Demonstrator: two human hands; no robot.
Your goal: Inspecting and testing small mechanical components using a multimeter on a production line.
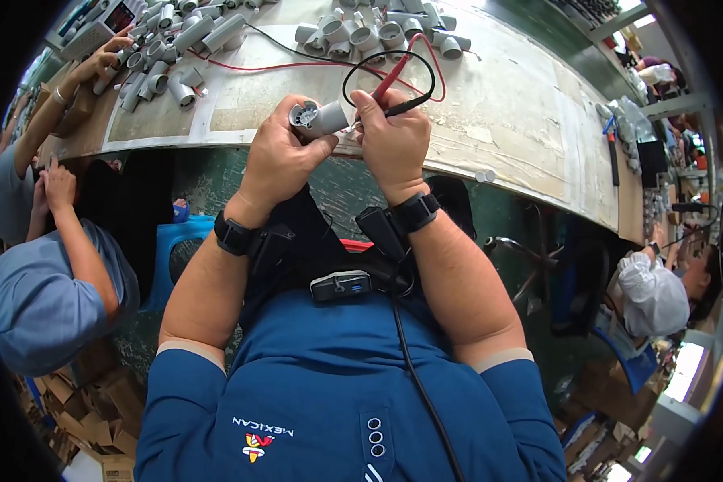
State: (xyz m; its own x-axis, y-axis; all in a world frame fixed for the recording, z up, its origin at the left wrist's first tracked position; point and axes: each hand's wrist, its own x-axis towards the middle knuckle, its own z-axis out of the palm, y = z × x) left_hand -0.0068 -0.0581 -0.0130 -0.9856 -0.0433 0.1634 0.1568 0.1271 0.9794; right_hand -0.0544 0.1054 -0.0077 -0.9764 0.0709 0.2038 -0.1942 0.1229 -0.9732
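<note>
Between finger and thumb, my left hand (277, 157) grips a grey cylindrical plastic housing (329, 119). Its open end, with parts visible inside, faces left. My right hand (395, 145) is closed around a red test probe (390, 79) and a black test probe (410, 105), close to the right end of the housing. Small wire ends show between the hands; whether the probe tips touch them I cannot tell. The black lead (345, 80) loops above my right hand, and the red lead (253, 69) runs left over the table.
Several similar grey housings (363, 38) lie on the worktable (490, 104), with more piled at far left (157, 82). A meter box (96, 32) stands beyond them. Co-workers sit left (56, 289) and right (655, 293). Two small white caps (485, 176) lie by the near edge.
</note>
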